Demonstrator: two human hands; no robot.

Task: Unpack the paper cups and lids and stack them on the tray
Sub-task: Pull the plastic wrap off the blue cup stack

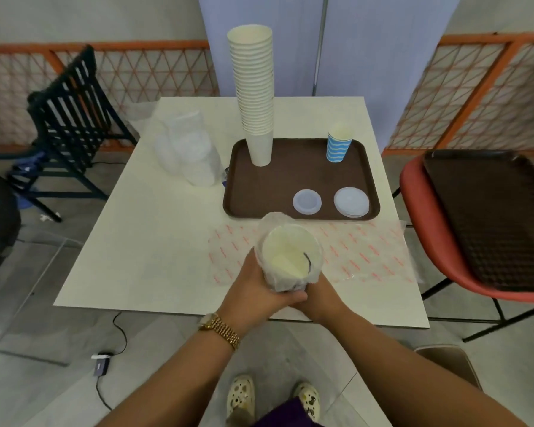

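- Both hands, left hand [253, 286] and right hand [316, 295], have fingers clamped round a plastic-wrapped sleeve of cups [290, 257] at lower centre.
- Tugging the wrap could spill cups.
- The tall cup stack [255, 97] on the tray [290, 177] leans; a bump may topple it.

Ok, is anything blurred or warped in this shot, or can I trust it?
Head view: wide-angle bending at the edges; the wrapped cups in both hands look slightly motion-blurred; the tray and tall cup stack are sharp, evenly lit, no glare.
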